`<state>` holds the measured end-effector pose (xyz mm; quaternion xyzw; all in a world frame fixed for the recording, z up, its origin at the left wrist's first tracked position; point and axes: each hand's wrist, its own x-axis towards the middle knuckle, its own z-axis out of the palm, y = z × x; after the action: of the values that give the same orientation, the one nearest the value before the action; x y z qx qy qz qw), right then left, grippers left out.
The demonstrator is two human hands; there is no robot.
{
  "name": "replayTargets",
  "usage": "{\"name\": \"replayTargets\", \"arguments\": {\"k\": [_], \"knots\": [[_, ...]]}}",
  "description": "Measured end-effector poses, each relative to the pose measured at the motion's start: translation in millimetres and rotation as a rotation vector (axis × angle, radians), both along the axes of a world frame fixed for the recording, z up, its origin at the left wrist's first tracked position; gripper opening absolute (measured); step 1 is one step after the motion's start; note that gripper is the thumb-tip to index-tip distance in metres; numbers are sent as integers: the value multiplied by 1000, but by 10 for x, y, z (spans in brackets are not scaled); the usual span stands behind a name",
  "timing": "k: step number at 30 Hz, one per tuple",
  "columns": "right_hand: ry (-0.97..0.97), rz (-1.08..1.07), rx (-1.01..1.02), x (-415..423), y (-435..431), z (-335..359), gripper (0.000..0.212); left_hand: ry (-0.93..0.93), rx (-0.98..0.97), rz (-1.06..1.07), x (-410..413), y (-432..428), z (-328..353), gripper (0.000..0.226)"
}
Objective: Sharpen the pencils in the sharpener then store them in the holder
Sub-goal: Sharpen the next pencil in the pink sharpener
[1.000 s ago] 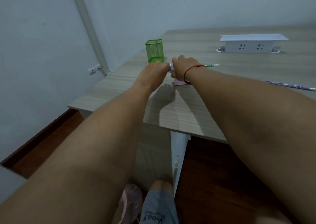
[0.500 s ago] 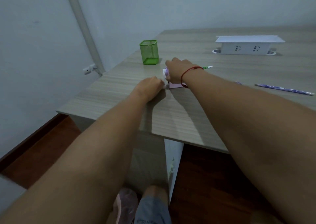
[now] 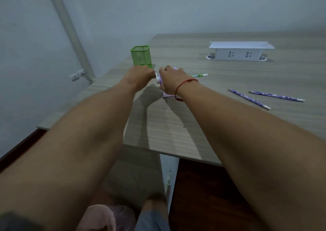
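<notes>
A pink and purple crank sharpener (image 3: 159, 80) stands on the wooden desk (image 3: 220, 118), mostly hidden under my right hand (image 3: 172, 80), which presses down on its top. My left hand (image 3: 141, 74) is closed on the crank at the sharpener's left side. A green patterned pencil (image 3: 200, 75) sticks out to the right from behind my right hand. The green mesh holder (image 3: 141, 55) stands upright just behind my left hand. Two purple pencils (image 3: 250, 98) (image 3: 276, 96) lie loose on the desk to the right.
A white power socket box (image 3: 240, 51) sits at the back right of the desk. The desk's front edge (image 3: 172, 152) runs across below my forearms, with dark floor beneath. A wall and a grey pipe (image 3: 70, 31) lie to the left.
My left hand dropped toward the desk half a second ago and has risen again beside the sharpener, as in cranking. The view shifted, and the two purple pencils came into sight.
</notes>
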<state>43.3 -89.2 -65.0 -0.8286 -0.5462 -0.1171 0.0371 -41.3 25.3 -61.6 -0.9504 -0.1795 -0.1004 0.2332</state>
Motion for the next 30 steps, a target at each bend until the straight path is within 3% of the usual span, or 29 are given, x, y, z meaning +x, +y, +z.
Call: {"name": "replayTargets", "arguments": {"k": [11,19,30], "knots": [[68,-44,-34,-34,9,46,55,-161,-13,-27,-123,-173,179,26],[64,-39,-27,-86,-29,75,60,-287,-148,-14,-302,-413,114,27],[55,-37,-81,-93,-58,162,56,-284,-227,-53,-402,-499,-226,20]]}}
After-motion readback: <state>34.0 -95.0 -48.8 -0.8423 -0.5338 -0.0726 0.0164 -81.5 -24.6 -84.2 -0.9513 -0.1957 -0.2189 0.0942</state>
